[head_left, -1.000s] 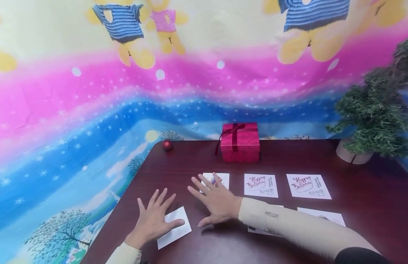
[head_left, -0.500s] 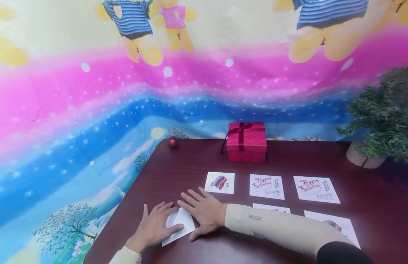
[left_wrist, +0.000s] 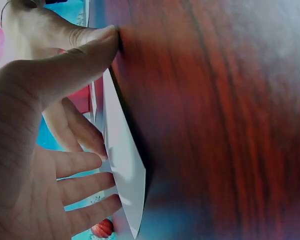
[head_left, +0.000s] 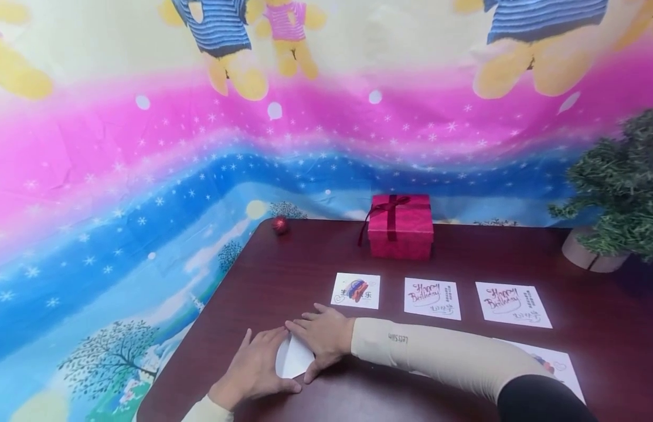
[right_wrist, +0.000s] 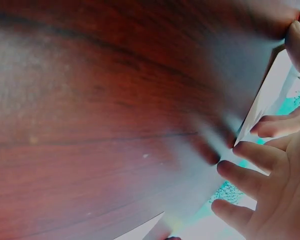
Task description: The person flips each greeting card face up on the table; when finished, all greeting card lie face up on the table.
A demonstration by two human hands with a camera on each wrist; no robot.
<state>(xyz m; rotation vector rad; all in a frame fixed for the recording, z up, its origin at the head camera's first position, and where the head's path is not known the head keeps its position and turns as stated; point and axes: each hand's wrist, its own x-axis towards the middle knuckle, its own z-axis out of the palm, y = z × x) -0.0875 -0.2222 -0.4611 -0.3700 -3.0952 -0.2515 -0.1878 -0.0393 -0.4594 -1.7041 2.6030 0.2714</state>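
A blank white card (head_left: 293, 358) lies on the dark wooden table, between my two hands. My left hand (head_left: 259, 362) is at its left side, with fingers extended and fingertips at the card's edge (left_wrist: 124, 155) in the left wrist view. From the right, my right hand (head_left: 327, 339) reaches in, its fingers spread along the card's other side. Both thumbs are near the card's near corner. In the right wrist view, the fingers (right_wrist: 250, 177) are fairly straight and come down at the tabletop. The hands cover parts of the card's edges.
Behind stand a printed card (head_left: 356, 291), two "Happy Birthday" cards (head_left: 431, 299) and a pink gift box (head_left: 401, 231) with a ribbon. Another card (head_left: 561, 363) is partly under the right sleeve. A red ball (head_left: 279, 225) sits at the back left, a potted tree (head_left: 616, 193) at right.
My right hand has come down and left from over the printed card to the blank card's right side. The left hand has shifted slightly right. The head view has turned a little left.
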